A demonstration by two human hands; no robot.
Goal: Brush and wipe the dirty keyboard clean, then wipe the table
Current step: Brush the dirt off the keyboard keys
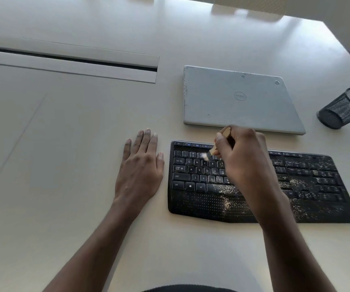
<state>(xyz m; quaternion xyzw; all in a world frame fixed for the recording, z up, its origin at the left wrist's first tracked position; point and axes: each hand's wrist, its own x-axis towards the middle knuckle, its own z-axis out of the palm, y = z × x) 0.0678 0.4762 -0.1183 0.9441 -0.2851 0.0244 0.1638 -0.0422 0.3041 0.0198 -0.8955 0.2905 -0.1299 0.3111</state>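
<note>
Under the right hand (241, 157) lies the black keyboard (191, 180), flat on the table (75, 144). That hand's fingers are curled tightly round a small wooden-handled brush (211, 152), and its pale, blurred bristles touch the number-row keys just ahead of the thumb. The left hand (140, 171) rests palm down on the table with its fingers straight. It holds nothing and sits just beside the keyboard's left edge, not on it. That is probably the first risk: with nothing bracing the keyboard, a firm sideways stroke could slide or turn it under the brush. The keys left of the right hand look fairly clean. The grit (226, 187) lies thickest under the wrist, across the space bar and palm rest, and more is scattered to the right of the forearm over the far keys. Since the forearm crosses the palm rest, lowering it could smear that grit or carry it off on the skin. Short hard flicks away from the body could throw grit onto the closed laptop (239, 98), which lies just beyond the knuckles. Flicks to the left could land it under the resting left hand, leaving more table to wipe later. Pressing the bristles straight down might pack grit between the keys instead of lifting it out. The mesh cup (345, 108) stands well off to the right and seems unlikely to be hit.
</note>
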